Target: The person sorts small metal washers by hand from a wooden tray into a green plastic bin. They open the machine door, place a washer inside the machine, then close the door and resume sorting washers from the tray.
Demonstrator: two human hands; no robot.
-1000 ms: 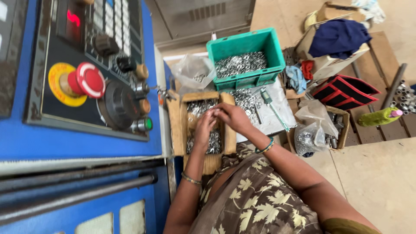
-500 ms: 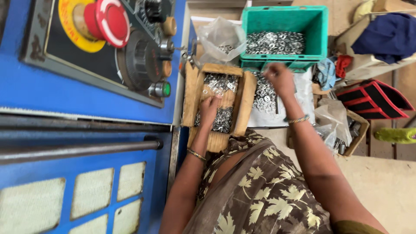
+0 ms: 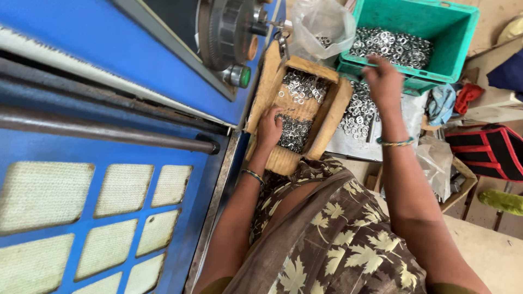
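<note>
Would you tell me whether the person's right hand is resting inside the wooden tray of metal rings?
No, the right hand is at the near rim of the green plastic crate, while the left hand rests in the wooden tray.

Left hand [image 3: 268, 128] low, fingers curled (right hand [image 3: 384, 81] outstretched, palm down)

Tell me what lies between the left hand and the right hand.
In the head view, the wooden tray's right side board stands between the left hand, resting among washers in the tray, and the right hand by the green crate.
</note>
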